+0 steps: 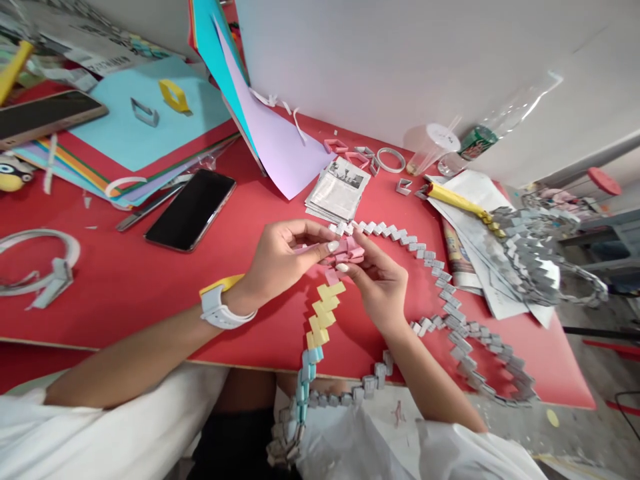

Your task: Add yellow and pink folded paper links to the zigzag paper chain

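Observation:
A long zigzag chain of folded paper links (325,310) runs up from my lap to my hands, blue at the bottom, then yellow, then pink. Its pink end, a cluster of folded paper strips (349,251), is pinched between both hands over the red table. My left hand (287,260), with a white watch on the wrist, grips it with thumb and forefinger from the left. From the right, my right hand (383,287) holds the same pink piece between thumb and fingers. Grey newspaper links (423,248) of the chain curve away to the right and loop back over the table edge.
A black phone (193,210) lies left of my hands, a stack of newspaper pieces (339,190) beyond them. Pink folded links (356,157), a tape roll (391,160), a lidded cup (434,145) and a plastic bottle (473,150) stand farther back. Coloured paper sheets (165,100) lie upper left.

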{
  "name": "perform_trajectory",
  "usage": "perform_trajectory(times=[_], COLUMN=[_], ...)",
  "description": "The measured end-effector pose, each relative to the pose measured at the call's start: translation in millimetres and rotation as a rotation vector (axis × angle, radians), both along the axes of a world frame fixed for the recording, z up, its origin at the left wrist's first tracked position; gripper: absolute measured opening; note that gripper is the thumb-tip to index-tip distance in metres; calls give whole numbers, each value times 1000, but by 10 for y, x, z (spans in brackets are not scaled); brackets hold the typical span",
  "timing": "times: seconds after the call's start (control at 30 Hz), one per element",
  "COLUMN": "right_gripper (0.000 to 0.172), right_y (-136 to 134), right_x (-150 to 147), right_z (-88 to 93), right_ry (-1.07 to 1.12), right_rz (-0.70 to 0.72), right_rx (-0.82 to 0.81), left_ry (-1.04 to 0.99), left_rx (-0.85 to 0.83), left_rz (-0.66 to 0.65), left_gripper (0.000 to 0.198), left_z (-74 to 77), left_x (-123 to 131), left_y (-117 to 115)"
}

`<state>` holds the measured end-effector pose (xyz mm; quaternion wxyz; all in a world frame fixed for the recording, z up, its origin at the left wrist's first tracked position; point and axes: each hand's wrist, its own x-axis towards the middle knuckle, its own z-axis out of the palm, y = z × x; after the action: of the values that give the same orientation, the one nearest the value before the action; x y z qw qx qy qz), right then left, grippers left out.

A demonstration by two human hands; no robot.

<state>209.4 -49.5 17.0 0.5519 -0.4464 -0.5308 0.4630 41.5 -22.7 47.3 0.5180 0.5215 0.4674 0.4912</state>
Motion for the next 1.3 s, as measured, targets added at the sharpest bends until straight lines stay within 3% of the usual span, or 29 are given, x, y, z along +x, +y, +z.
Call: perform_trajectory(times=[0.1, 0.2, 0.43, 0.53, 0.8, 0.93, 1.1, 1.2, 1.3], right_gripper=[45, 47, 47, 46, 41, 38, 38, 39, 39], right_y=[1, 7, -24, -28, -7, -36, -61, -52, -37], right_x=[32, 47, -25, -25, 64, 39, -4, -8, 5], right_z=[-3, 15, 21, 35, 75, 65, 22, 7, 20], right_ry=[-47, -52, -81, -89, -68, -76, -58, -31, -6], right_rz=[33, 76, -13, -12, -39, -42, -55, -30, -10], right_rx=[20, 47, 56, 72, 90, 98, 100, 87, 104], left_ry=[96, 108, -288, -206, 63, 153, 92, 35, 147], left_rx=[85, 110, -153, -81, 85, 162, 157, 117, 181], left_rz=[-64, -50, 108, 112, -126, -94, -32, -51, -89], left_gripper=[20, 17, 21, 18, 20, 13, 12, 15, 17], left_z=[89, 112, -65, -61, 0, 12, 7, 10, 32], left_x=[-68, -78, 99, 103, -22, -58, -8, 12, -29], left_y=[35, 17, -126, -129, 15, 7, -70, -75, -35])
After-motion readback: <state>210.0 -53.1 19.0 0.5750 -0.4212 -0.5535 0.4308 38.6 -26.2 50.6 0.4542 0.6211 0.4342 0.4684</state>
